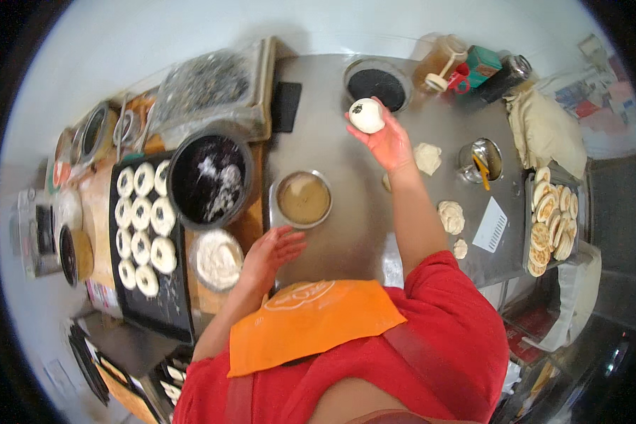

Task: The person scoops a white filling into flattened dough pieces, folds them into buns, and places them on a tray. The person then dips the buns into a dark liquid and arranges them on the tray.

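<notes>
A round white dough bun (368, 117) rests in my right hand (387, 142), its top marked by a small patch of black seeds. Just beyond it stands a round container (377, 65) filled with a black, seed-like mass. My left hand (269, 255) holds nothing, with its fingers somewhat spread. Beside those fingers is a metal bowl (303, 199) of tan, paste-like or powdery contents. To the left of the left hand sits a bowl of white flour-like powder (217, 259). Loose dough pieces (427, 158) lie right of my right forearm.
On the left, a black baking tray (161, 307) carries several seeded dough rounds, next to a large dark pot (210, 178). At right are a metal pot (481, 160) with a yellow-handled tool, a white card (490, 224) and a tray of browned flatbreads (551, 222). Jars (439, 61) stand behind.
</notes>
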Demonstrator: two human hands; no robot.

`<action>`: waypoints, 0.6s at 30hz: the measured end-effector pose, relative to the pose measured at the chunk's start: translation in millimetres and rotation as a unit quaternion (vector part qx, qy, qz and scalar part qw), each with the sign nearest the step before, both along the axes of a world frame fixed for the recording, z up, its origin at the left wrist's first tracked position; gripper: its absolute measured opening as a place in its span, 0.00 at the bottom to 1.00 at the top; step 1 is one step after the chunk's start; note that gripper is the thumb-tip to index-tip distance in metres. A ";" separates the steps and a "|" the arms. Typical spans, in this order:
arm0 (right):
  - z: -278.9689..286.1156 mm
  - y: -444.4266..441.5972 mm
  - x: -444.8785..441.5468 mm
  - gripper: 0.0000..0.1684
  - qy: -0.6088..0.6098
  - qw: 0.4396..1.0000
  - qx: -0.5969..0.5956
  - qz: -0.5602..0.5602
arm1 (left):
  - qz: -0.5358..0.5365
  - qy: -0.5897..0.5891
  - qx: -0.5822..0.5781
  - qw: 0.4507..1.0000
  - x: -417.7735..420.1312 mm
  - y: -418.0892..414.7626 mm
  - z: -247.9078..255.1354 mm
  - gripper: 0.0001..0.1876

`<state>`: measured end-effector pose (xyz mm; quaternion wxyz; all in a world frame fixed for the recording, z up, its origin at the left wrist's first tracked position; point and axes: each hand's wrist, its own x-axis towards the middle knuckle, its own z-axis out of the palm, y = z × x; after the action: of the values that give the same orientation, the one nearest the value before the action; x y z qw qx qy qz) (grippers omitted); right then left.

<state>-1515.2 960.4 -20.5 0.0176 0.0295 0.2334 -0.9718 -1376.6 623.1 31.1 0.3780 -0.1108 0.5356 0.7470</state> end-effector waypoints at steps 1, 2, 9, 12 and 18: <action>2.9 -18.0 12.7 0.34 0.007 0.999 0.006 0.031 | -0.005 0.005 0.013 1.000 2.7 -0.4 1.9 0.32; 5.3 -34.7 28.5 0.35 0.017 0.998 0.036 0.057 | -0.008 0.009 0.013 1.000 5.5 -2.2 4.1 0.32; -16.9 -137.8 89.0 0.30 0.228 0.583 0.779 0.011 | 0.052 -0.022 0.009 0.998 42.5 -31.4 12.1 0.28; -36.3 -157.1 89.5 0.30 0.276 0.427 0.861 -0.021 | 0.081 -0.038 0.023 0.996 62.0 -46.7 11.0 0.28; -16.7 -144.1 87.0 0.30 0.056 0.758 0.646 0.072 | 0.119 -0.036 0.063 0.990 89.7 -82.9 8.6 0.27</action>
<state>-1428.3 816.4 -37.3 0.0512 -0.0371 0.8075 -0.5865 -1286.9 540.2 39.7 0.3119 -0.1765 0.4568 0.8142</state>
